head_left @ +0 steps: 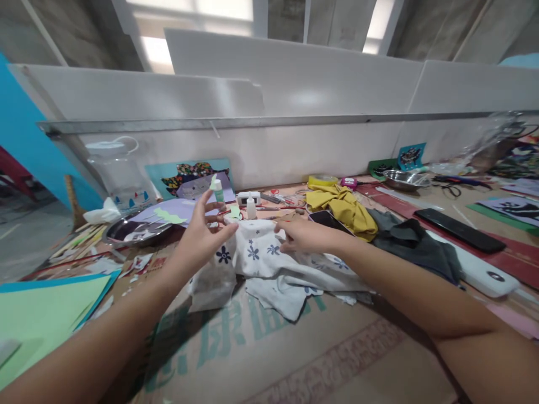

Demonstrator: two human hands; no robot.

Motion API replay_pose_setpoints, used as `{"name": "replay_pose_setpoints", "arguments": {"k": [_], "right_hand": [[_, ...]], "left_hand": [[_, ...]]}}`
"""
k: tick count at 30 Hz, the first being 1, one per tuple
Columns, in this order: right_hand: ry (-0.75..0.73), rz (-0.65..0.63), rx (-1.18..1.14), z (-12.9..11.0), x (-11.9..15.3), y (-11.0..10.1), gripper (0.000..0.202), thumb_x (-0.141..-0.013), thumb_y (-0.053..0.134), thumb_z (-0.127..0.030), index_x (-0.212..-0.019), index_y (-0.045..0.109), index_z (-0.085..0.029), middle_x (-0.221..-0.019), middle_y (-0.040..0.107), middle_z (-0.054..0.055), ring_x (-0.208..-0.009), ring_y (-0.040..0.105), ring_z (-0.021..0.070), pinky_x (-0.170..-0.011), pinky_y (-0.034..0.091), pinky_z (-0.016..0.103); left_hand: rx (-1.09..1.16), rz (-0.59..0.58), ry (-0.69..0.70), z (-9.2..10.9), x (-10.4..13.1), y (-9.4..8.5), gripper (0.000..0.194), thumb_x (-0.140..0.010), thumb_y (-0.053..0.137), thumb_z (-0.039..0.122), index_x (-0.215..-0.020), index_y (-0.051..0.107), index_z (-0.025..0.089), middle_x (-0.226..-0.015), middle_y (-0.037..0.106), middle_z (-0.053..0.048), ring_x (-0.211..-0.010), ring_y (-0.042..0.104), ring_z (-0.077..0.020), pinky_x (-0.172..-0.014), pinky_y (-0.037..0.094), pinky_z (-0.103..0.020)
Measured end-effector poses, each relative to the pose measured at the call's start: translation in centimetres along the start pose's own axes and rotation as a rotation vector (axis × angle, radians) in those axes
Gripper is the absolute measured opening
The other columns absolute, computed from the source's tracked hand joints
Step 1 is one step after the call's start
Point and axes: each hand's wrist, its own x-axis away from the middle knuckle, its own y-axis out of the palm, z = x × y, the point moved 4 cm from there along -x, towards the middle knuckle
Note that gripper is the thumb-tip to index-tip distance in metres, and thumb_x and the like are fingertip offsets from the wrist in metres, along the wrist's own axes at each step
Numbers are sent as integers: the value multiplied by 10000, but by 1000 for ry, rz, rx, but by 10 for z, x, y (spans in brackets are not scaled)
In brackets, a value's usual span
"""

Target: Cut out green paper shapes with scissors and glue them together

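Note:
A white cloth with dark blue flowers (261,252) lies crumpled on the cardboard in the middle of the head view. At its upper left is my left hand (207,224), thumb and fingers apart, with nothing held between them. My right hand (297,234) is at the cloth's upper right edge, its fingers curled and pressed together; whether fabric is pinched in them is hidden. Just behind the cloth stand a small white bottle (251,207) and, behind my left fingertips, a bottle with a green label (218,193).
Left: metal tray (138,227), plastic jug (122,179), green paper sheets (46,320). Right: yellow cloth (343,207), dark grey cloth (410,247), black phone (458,229), white glue gun or similar tool (484,269), metal bowl (406,179). A pale partition (295,146) stands behind.

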Motion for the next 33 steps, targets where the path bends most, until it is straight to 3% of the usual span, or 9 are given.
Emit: {"name": "replay_pose_setpoints", "arguments": {"k": [4,7,12,15,18,24,28,30,33], "right_hand": [[6,-26,13,0,-1,-3,192,-913,670,-327,-1002,709,-163,-985,731,118,-904,649,252,-693,384,287],[-41,-7,-17,-19,14,-9,274,-967,604,-425,-949,699,-169,-902,718,90,-808,624,213,-642,347,280],[-393,-142,-50,-75,47,15,456,-869,713,-556,-1086,699,-154,-1014,697,109,-861,636,240,-659,400,292],[-465,-65,117,-87,49,31,239,-921,694,-312,-1046,694,-109,-1035,679,151,-891,630,250,-691,411,310],[-415,-89,38,-78,45,23,129,-925,594,-123,-968,712,-148,-968,709,99,-849,630,209,-674,397,282],[-286,-254,-50,-18,59,-48,307,-858,528,-28,-884,763,-224,-813,722,6,-707,605,153,-639,388,250],[-188,19,-67,9,66,-76,165,-906,631,-238,-972,782,-243,-953,762,47,-827,657,224,-658,410,286],[-199,164,-81,-7,71,-74,194,-935,640,-375,-975,772,-238,-983,756,62,-842,658,232,-665,415,298],[-367,51,-107,-60,80,-43,280,-874,742,-503,-927,745,-229,-868,742,34,-765,648,202,-648,415,289]], "left_hand": [[-70,-83,-8,-22,-1,7,998,-708,676,235,-1595,218,238,-1472,450,-178,-946,579,-178,-820,529,-345],[-97,-74,-5,-27,-4,3,957,-707,613,197,-1590,244,227,-1475,459,-171,-979,582,-189,-822,525,-334],[-67,-39,-25,-17,-7,-6,919,-709,608,157,-1566,284,231,-1438,490,-163,-979,621,-195,-806,534,-334],[-69,-40,-34,-15,-8,-9,926,-684,593,139,-1558,298,225,-1426,506,-171,-946,627,-194,-767,533,-334],[-64,-92,-41,-13,-8,-12,928,-664,570,140,-1551,312,219,-1435,514,-176,-899,633,-184,-702,520,-310],[-89,-179,-40,2,-4,-14,920,-673,583,189,-1554,319,216,-1452,518,-186,-857,654,-187,-663,518,-318],[-162,-191,10,8,-2,-10,885,-751,646,283,-1563,305,200,-1470,504,-197,-885,650,-195,-843,539,-415],[-165,-178,-7,5,-3,-10,882,-769,655,326,-1564,297,194,-1466,510,-197,-926,654,-216,-866,536,-433],[-151,-142,-32,0,-6,-12,881,-773,657,357,-1557,298,178,-1453,520,-197,-956,653,-234,-849,538,-429]]}}
